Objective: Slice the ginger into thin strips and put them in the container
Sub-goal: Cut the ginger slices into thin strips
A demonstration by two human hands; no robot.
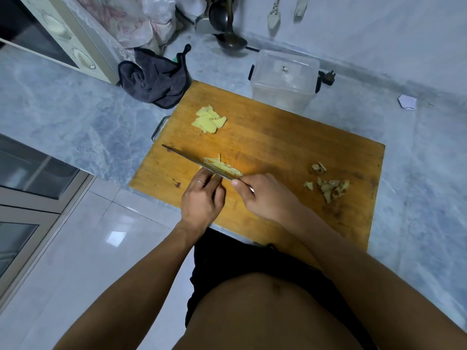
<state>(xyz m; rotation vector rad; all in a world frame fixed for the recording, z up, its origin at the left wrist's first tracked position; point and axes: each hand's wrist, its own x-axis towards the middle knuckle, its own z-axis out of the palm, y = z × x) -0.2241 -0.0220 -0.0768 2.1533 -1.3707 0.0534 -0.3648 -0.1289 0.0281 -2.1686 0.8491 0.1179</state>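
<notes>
Ginger strips (222, 167) are lying near the front left of a wooden cutting board (290, 147), pressed against the far side of a knife (192, 160). The right hand (265, 195) is gripping the knife handle, thumb on top. The left hand (202, 198) is reaching its fingers to the near side of the blade; whether it is pinching ginger or just steadying cannot be told. The strips are looking thin, light and moist, likely to cling to the blade and scatter, so scooping them up on the flat of the blade should work better than pinching. 1 pile of flat ginger slices (209, 120) is waiting at the board's far left, and 1 scatter of brown trimmings (328, 184) is sitting at the right. 1 clear lidded container (285, 79) is standing just beyond the board's far edge, lid on. A dark cloth (154, 77) is lying on the marble counter (75, 109)
</notes>
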